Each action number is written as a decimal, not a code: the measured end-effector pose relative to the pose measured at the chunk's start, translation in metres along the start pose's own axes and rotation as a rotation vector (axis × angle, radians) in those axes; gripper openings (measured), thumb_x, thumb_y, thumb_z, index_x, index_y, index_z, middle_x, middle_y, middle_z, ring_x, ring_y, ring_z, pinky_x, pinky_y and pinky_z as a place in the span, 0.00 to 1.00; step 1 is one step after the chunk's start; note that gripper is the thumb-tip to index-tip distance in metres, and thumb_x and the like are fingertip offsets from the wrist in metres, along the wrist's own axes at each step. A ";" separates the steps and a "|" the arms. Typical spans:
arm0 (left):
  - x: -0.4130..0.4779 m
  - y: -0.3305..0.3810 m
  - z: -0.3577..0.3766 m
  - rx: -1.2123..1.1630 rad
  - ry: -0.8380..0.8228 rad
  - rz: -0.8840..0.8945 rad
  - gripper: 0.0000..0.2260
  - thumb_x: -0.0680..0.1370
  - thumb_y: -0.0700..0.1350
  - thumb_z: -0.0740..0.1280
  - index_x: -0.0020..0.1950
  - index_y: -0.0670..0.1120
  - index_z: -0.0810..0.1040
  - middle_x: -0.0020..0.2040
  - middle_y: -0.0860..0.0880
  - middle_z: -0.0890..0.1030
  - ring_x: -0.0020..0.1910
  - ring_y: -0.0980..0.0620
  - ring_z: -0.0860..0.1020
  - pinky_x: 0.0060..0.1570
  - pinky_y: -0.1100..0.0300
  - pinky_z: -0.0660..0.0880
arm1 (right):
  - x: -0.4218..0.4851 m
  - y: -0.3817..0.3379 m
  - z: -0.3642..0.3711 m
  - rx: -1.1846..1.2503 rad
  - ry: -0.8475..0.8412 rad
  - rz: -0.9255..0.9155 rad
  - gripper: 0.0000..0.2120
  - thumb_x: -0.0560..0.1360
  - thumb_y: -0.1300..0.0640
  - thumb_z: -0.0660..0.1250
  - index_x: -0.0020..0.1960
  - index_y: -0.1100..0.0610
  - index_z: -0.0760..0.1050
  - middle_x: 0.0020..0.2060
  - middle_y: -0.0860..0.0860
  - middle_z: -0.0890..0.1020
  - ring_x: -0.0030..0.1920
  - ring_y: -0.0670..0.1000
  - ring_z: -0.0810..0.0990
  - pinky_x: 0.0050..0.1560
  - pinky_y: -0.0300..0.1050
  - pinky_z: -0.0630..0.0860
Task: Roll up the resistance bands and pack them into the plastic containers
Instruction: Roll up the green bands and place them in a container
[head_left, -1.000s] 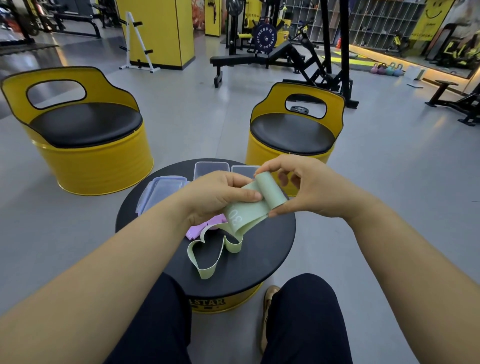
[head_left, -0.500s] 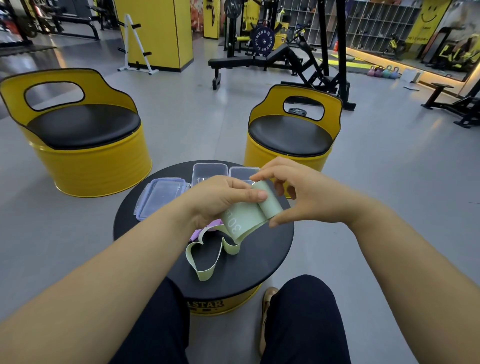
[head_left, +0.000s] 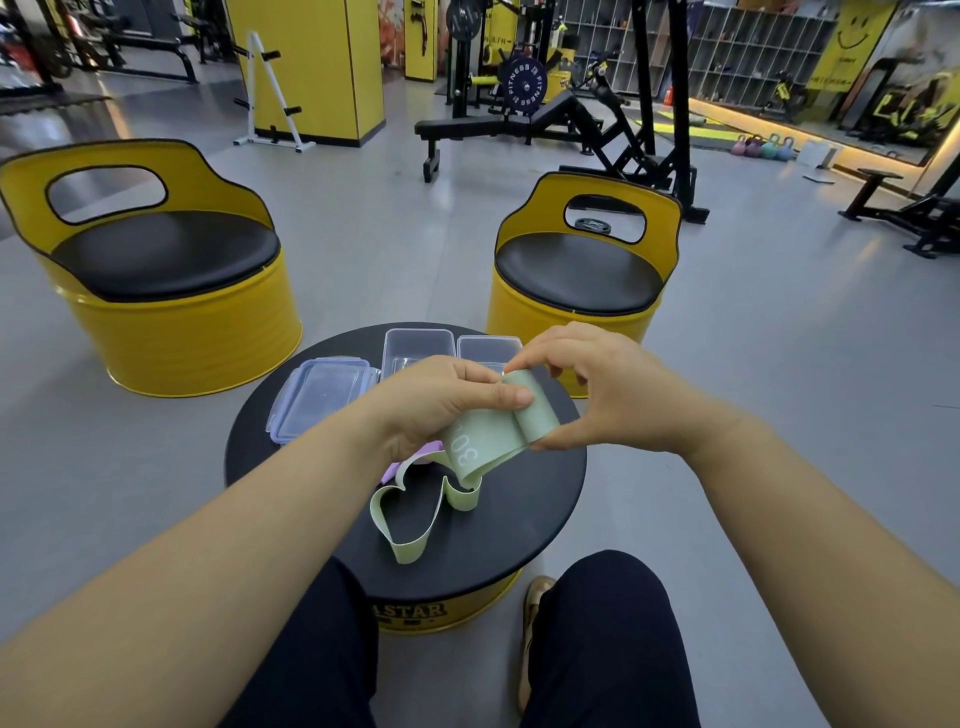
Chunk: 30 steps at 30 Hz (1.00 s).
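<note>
You've rolled the end of the green band (head_left: 483, 441) further over on itself, so the loose fold at your right hand (head_left: 608, 384) is now a tighter curl. Its fingers (head_left: 535, 354) have dropped onto the curl's top edge, closer to your left hand (head_left: 436, 405).

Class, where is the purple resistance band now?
In the head view, the purple resistance band lies on the round black table, mostly hidden under the left hand, beside the pale green band.

One pale green rubber resistance band (head_left: 483, 441) and one purple resistance band (head_left: 388, 474), mostly hidden. Two clear rectangular plastic containers (head_left: 418, 343) (head_left: 488, 347). Clear blue-rimmed lids (head_left: 322, 395), apparently two stacked. One round black desk (head_left: 530, 493). Two yellow barrel-shaped chairs with black seats (head_left: 156, 291) (head_left: 576, 280).
</note>
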<state>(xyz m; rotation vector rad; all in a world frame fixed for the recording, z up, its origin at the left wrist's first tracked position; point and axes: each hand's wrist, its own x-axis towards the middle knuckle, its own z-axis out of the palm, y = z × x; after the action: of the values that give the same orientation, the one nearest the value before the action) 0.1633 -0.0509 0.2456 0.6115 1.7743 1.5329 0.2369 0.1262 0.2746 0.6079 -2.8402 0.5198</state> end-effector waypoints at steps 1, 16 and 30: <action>0.000 -0.001 0.000 0.001 0.003 -0.001 0.10 0.62 0.48 0.73 0.40 0.45 0.83 0.36 0.47 0.83 0.34 0.51 0.80 0.37 0.61 0.77 | -0.001 0.000 0.001 -0.005 -0.013 0.007 0.28 0.64 0.49 0.78 0.61 0.49 0.75 0.52 0.40 0.73 0.50 0.36 0.67 0.51 0.24 0.64; -0.003 -0.001 -0.009 -0.015 0.020 -0.029 0.11 0.62 0.48 0.73 0.40 0.43 0.82 0.37 0.45 0.82 0.38 0.48 0.79 0.42 0.56 0.75 | -0.009 0.006 -0.005 0.635 0.038 0.197 0.26 0.61 0.62 0.79 0.55 0.47 0.75 0.47 0.39 0.80 0.48 0.43 0.77 0.50 0.42 0.78; -0.004 -0.005 -0.010 -0.054 -0.037 0.036 0.08 0.70 0.38 0.71 0.48 0.46 0.81 0.42 0.48 0.84 0.38 0.52 0.81 0.41 0.62 0.78 | -0.007 0.009 -0.001 0.751 -0.011 0.229 0.25 0.59 0.61 0.77 0.54 0.48 0.76 0.47 0.42 0.81 0.49 0.44 0.79 0.51 0.40 0.79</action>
<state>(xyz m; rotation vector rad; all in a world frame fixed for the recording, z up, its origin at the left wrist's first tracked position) 0.1589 -0.0615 0.2418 0.6439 1.6978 1.5781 0.2395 0.1369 0.2708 0.3743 -2.6730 1.6529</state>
